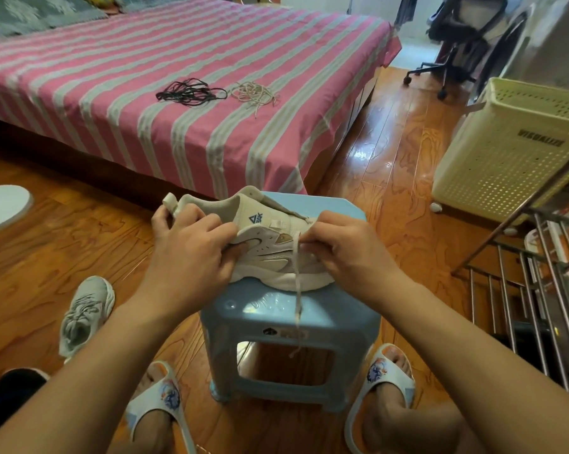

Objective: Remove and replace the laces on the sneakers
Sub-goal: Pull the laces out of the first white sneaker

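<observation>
- Cream sneaker [270, 253] lies on its side on a light blue plastic stool [276, 309], near centre, sole toward the viewer, heel to the left.
- Left hand [191, 247] grips the sneaker at the heel and collar end, fingers curled over the upper, thumb by the heel tab.
- Right hand [345, 247] sits at the toe end of the lacing, fingers curled; thumb and forefinger pinch a pale lace [297, 283].
- The lace hangs from that pinch down over the stool's front edge, loose end dangling before the stool's opening.
- Second sneaker [85, 314], grey-white with dark laces, rests on the wooden floor [391, 165] at near left, well apart from the stool.
- On the far bed, pink-and-grey striped sheet [112, 93]: a bundle of black laces [189, 91], and just right of it a bundle of beige laces [255, 93].
- Cream perforated hamper [512, 152] stands at right; metal rack [532, 273] near right.
- Both feet in white slides [160, 398], either side of the stool.
</observation>
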